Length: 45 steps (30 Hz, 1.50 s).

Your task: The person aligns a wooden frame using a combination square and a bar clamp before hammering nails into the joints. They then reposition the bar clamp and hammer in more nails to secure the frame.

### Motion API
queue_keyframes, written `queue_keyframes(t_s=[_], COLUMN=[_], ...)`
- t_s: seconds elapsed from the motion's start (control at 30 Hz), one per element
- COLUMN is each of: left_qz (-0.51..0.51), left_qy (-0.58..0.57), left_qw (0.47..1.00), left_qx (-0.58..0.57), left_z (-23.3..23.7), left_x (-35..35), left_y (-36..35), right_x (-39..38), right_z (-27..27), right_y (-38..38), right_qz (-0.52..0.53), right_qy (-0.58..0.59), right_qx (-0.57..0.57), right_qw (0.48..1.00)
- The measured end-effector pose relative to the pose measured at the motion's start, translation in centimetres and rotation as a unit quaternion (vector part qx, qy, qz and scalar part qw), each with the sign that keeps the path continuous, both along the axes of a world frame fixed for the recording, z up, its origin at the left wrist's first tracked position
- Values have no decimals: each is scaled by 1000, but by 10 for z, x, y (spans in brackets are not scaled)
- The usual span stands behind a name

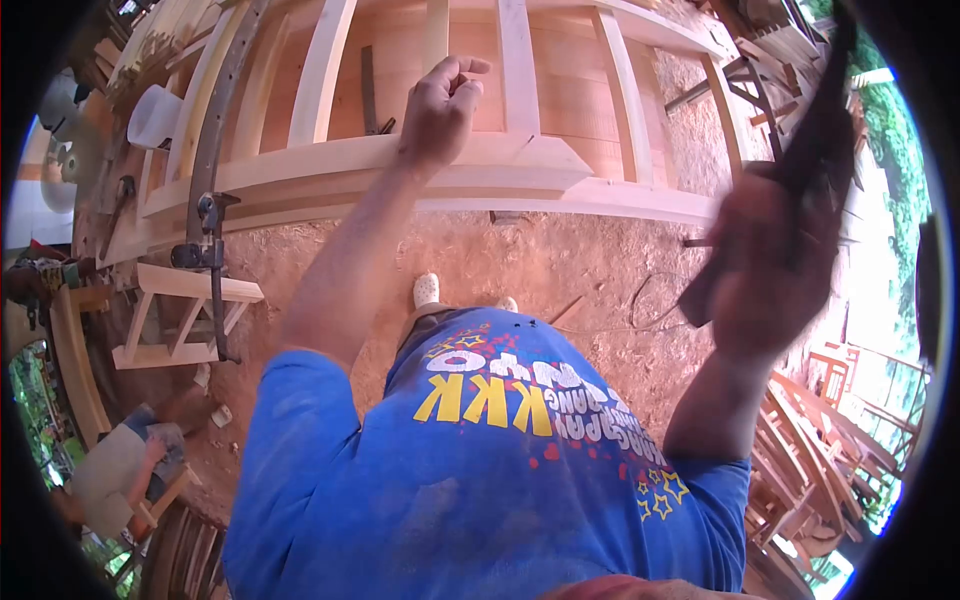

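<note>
A slatted frame of pale wood [380, 160] lies ahead of me. My left hand [440, 110] is over its near rail, with the fingers curled and the thumb against them. Whatever may be in that pinch is too small to make out. Raised at the right is my right hand [770, 260], smeared by motion and wrapped round a long dark tool [815, 140]. Blur hides the tool's exact kind; it reaches up past the hand, and a dark end shows below it. A long metal bar clamp [210, 215] crosses the frame's left part.
Below the clamp stands a small wooden piece with slats [185, 315]. A white container [155, 117] sits at upper left. Another person [130, 460] is low at the left. Stacked wooden parts [810, 460] lie at lower right. A thin cable [640, 300] runs over the dirt floor [560, 260].
</note>
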<state>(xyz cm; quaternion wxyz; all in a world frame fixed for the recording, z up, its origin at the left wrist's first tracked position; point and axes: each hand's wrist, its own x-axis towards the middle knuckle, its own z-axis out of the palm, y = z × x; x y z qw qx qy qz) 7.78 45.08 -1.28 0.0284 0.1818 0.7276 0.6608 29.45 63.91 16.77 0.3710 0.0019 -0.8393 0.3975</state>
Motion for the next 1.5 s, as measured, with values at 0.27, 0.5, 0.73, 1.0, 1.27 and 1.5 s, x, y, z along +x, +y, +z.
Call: queue_keyframes(t_s=[0.27, 0.5, 0.73, 1.0, 1.27, 1.5], left_qz=[15, 21, 15, 11, -13, -14], left_qy=[5, -19, -41, -54, -48, -1], left_qw=[999, 999, 996, 996, 989, 993], left_qx=[48, 31, 72, 67, 139, 113], left_z=[-10, -9, -6, -8, -13, -15], left_x=[-3, -5, -5, -8, -9, -8], left_y=[-1, -3, -5, -4, -9, -1], right_x=[8, 13, 15, -3, 0, -5], right_z=[-90, -12, -105, -17, -95, -67], right_y=[-6, -2, 3, -26, -25, -21], right_qz=[31, 2, 31, 29, -43, 79], right_qy=[-438, 28, -247, 21, -407, 63], right_qx=[105, -24, 120, 23, 9, -62], right_qw=[892, 999, 961, 999, 912, 993])
